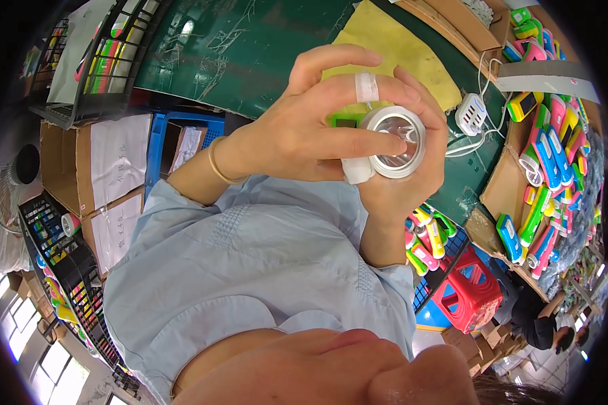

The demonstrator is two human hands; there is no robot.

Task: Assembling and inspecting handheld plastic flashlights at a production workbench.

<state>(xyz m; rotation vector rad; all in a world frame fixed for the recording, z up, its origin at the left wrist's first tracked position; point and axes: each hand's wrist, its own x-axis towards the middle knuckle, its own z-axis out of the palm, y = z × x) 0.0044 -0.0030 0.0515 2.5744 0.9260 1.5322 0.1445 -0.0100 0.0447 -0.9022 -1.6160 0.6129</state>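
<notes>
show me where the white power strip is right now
In the head view, the white power strip is right of centre on the green tabletop, by the yellow cloth's lower right corner and just right of the right hand.

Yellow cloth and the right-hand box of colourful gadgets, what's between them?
A white power strip and cables, on the green table, in the head view.
</notes>
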